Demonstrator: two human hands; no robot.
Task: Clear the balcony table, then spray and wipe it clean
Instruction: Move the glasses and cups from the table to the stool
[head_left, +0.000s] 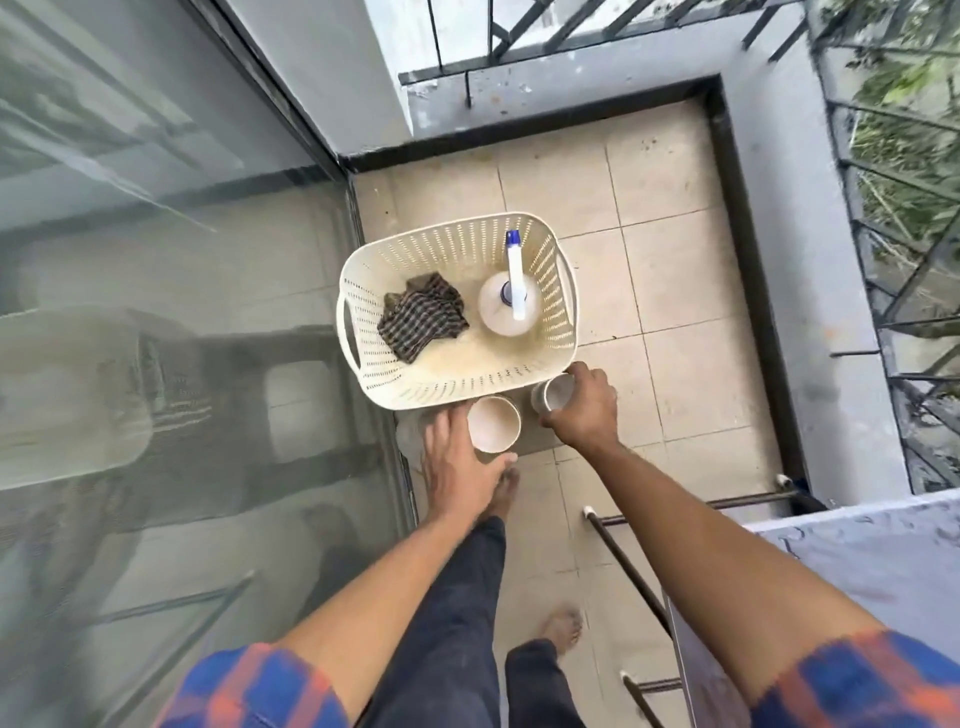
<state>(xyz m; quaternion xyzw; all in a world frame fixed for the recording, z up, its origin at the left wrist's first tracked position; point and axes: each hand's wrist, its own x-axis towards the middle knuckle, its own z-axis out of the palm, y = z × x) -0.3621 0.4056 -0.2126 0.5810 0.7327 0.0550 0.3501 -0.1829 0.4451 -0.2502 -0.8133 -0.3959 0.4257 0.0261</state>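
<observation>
A cream perforated basket (519, 382) stands on the balcony floor. Inside it lie a dark checked cloth (422, 317) and a white spray bottle (503, 306) with a blue nozzle. Just in front of the basket's near rim, my left hand (457, 462) grips a white cup (493, 423) from the side. My right hand (582, 405) holds a second white cup (555, 392) close to the basket's near right corner. Both cups look empty. The balcony table (857, 551) shows only as a grey corner at the right edge.
Beige floor tiles (675, 291) run to a low grey parapet with black railing (883, 218). A glass sliding door (182, 312) fills the left side. Dark table legs (634, 566) stand beside my right arm. My bare feet (563, 626) are below the hands.
</observation>
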